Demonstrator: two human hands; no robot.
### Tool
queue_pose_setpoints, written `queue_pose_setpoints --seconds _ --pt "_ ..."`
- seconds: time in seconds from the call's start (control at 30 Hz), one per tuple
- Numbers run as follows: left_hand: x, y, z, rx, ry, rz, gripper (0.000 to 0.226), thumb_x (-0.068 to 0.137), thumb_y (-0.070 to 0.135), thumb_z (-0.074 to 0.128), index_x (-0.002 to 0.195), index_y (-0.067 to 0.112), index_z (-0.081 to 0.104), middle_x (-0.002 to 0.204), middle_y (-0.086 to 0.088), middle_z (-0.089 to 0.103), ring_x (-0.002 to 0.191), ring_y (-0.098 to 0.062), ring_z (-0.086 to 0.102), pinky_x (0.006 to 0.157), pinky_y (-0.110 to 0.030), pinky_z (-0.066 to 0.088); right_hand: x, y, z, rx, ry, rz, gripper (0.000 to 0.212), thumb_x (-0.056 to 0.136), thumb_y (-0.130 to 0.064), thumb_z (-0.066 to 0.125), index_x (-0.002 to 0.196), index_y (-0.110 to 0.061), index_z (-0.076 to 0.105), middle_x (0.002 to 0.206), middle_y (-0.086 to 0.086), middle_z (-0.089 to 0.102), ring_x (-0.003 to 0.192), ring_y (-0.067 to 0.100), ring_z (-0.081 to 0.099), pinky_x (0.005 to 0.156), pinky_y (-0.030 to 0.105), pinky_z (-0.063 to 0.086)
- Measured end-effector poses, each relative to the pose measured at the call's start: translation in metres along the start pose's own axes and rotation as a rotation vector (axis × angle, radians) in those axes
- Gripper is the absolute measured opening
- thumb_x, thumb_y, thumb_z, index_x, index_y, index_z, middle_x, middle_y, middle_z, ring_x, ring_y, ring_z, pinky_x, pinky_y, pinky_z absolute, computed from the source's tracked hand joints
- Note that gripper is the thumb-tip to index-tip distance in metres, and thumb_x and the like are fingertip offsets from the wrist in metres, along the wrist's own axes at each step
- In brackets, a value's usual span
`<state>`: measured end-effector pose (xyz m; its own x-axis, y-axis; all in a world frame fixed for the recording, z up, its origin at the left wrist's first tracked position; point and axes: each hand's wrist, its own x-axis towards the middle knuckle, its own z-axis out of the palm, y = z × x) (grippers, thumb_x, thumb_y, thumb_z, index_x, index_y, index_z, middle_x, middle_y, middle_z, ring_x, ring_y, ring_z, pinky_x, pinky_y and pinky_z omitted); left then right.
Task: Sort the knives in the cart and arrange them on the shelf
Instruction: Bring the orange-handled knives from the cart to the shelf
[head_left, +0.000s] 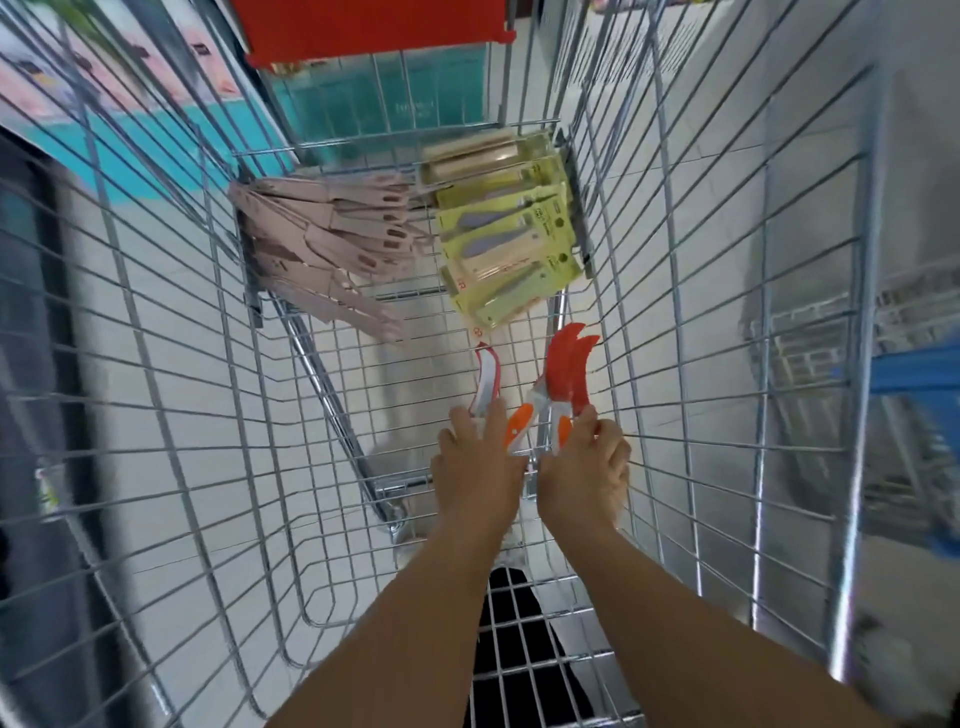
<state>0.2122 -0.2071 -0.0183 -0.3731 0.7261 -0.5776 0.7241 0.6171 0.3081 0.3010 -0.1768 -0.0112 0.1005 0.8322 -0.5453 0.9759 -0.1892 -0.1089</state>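
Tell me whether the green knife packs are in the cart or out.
In: the green knife packs lie stacked on the cart floor, at its far end.

Shop: wire cart (727, 312), packaged knives (511, 249)

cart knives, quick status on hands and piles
Left hand grips a red-sheathed knife; right hand grips two more. Pink knives and green-carded packs piled at far end. Nothing blocking.
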Motion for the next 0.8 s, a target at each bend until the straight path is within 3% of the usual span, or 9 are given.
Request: queue_pose_setpoints --seconds 0.13,0.33,0.43,0.53,0.6,0.67,0.8 --pt "0.007 0.003 0.001 0.023 -0.001 -0.031 0.045 0.091 0.043 0.055 0.130 0.025 0.041 0.136 -0.008 0.027 0.114 -0.028 0.042 0.089 -0.041 0.047 0.001 -0.008 0.001 0.045 -0.030 -0.021 0.074 0.091 -0.027 0.058 0.146 -0.008 0.013 0.142 0.015 0.022 0.129 0.030 0.029 0.108 0.037 0.031" --pt "-0.005 -0.010 -0.005 -0.085 0.078 -0.081 0.045 0.090 0.023 0.055 0.132 0.019 0.039 0.139 -0.011 0.023 0.111 -0.028 0.047 0.088 -0.041 0.049 -0.004 -0.011 0.006 0.124 -0.061 0.060 0.080 0.087 -0.027 0.066 0.144 -0.005 0.015 0.141 0.015 0.023 0.127 0.030 0.030 0.104 0.039 0.037" --pt "-0.009 -0.018 -0.009 -0.151 0.098 -0.091 0.038 0.091 0.021 0.054 0.126 0.018 0.040 0.128 -0.010 0.034 0.106 -0.027 0.050 0.084 -0.041 0.050 -0.007 -0.013 0.005 0.112 -0.088 0.056 0.079 0.085 -0.026 0.068 0.142 -0.003 0.017 0.138 0.017 0.025 0.125 0.031 0.032 0.102 0.037 0.039" --pt "-0.010 -0.026 -0.012 -0.242 0.070 -0.073 0.044 0.094 0.017 0.048 0.134 0.023 0.032 0.118 -0.007 0.039 0.095 -0.023 0.050 0.073 -0.037 0.048 -0.006 -0.016 0.007 0.160 -0.085 0.026 0.067 0.089 -0.018 0.062 0.140 -0.002 0.022 0.136 0.017 0.031 0.121 0.031 0.041 0.099 0.038 0.041" --pt "-0.013 -0.030 -0.015 -0.276 0.023 -0.053 0.055 0.096 0.015 0.044 0.142 0.032 0.020 0.114 -0.006 0.038 0.088 -0.021 0.049 0.066 -0.035 0.044 -0.006 -0.018 0.008 0.229 -0.090 0.027 0.058 0.091 -0.013 0.056 0.139 -0.004 0.025 0.133 0.015 0.038 0.111 0.032 0.052 0.089 0.038 0.047" --pt "-0.016 -0.032 -0.019 -0.279 -0.003 -0.033 0.056 0.098 0.018 0.041 0.144 0.034 0.015 0.113 -0.008 0.040 0.087 -0.023 0.052 0.065 -0.036 0.046 -0.008 -0.020 0.008 0.291 -0.104 0.044 0.053 0.093 -0.013 0.052 0.138 -0.008 0.025 0.129 0.014 0.044 0.103 0.034 0.058 0.080 0.040 0.047" --pt "-0.029 -0.035 -0.035 -0.304 -0.002 -0.045 0.054 0.100 0.022 0.035 0.146 0.037 0.010 0.116 -0.009 0.041 0.088 -0.024 0.053 0.071 -0.040 0.050 -0.017 -0.025 -0.005 0.385 -0.069 -0.002 0.049 0.093 -0.019 0.051 0.136 -0.016 0.029 0.117 0.010 0.053 0.092 0.029 0.060 0.075 0.040 0.050"
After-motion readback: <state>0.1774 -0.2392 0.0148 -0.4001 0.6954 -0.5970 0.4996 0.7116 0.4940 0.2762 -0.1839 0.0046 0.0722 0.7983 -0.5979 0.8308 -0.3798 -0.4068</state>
